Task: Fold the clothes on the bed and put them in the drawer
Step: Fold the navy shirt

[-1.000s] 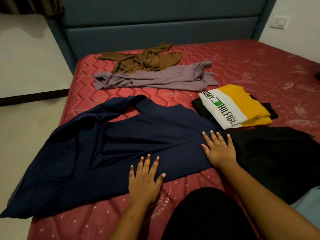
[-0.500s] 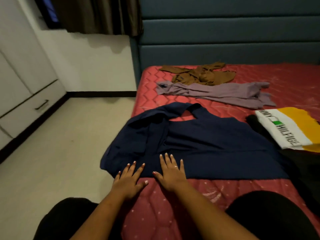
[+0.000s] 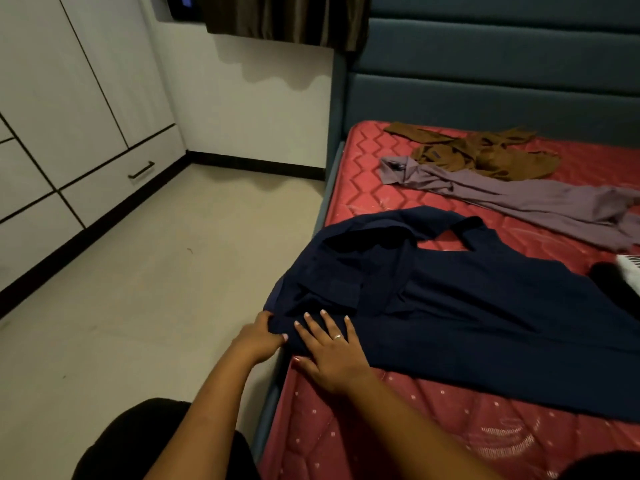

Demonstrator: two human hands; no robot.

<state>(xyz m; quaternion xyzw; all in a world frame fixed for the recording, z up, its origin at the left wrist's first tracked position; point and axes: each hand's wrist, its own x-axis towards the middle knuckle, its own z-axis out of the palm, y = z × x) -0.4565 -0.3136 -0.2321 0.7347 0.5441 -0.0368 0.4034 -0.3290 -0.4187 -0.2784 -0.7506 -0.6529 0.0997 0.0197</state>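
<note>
Navy shirt (image 3: 467, 306) cloth is caught at its near left corner by the left hand (image 3: 258, 336), thumb and fingers closed on the edge where it hangs over the side of the mattress (image 3: 381, 438). Just beside it the right hand (image 3: 332, 351) lies flat on the fabric with its fingers spread and straight, pressing but holding nothing. The shirt itself sprawls across the middle of the frame, collar toward the headboard, one side bunched and creased, with no fold made yet.

Beyond it, toward the upper right, a mauve shirt (image 3: 519, 199) lies stretched out and rumpled, and a brown garment (image 3: 485, 154) sits crumpled just behind it, touching it. At the right edge a sliver of white and black clothing (image 3: 628, 268) shows, too cropped to judge.

At the left of the frame the drawer (image 3: 114, 181), with its dark handle (image 3: 141, 170), is closed. By this view the job is early: at least three pieces await folding and nothing visible has reached the drawer.
</note>
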